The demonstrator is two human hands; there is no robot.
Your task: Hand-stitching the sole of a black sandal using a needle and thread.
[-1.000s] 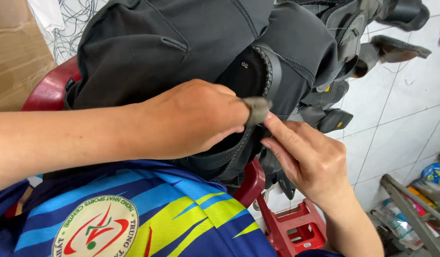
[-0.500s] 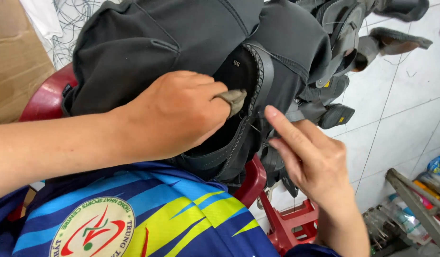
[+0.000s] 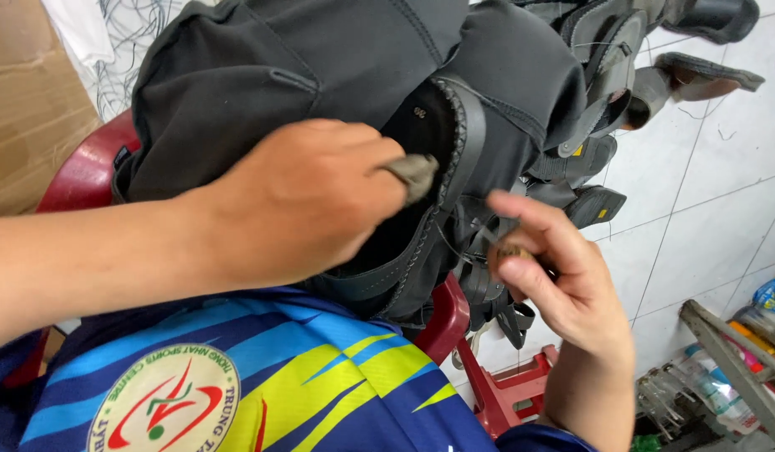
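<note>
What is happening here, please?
A person is working on a black sandal that rests on a pile of dark clothing on a red plastic chair. The left hand presses on the sandal's inside, with a taped fingertip near the stitched edge. The right hand pinches something small beside the sandal, apparently a thin thread; what it is cannot be told for sure. More sandals lie behind on the white tiled floor.
</note>
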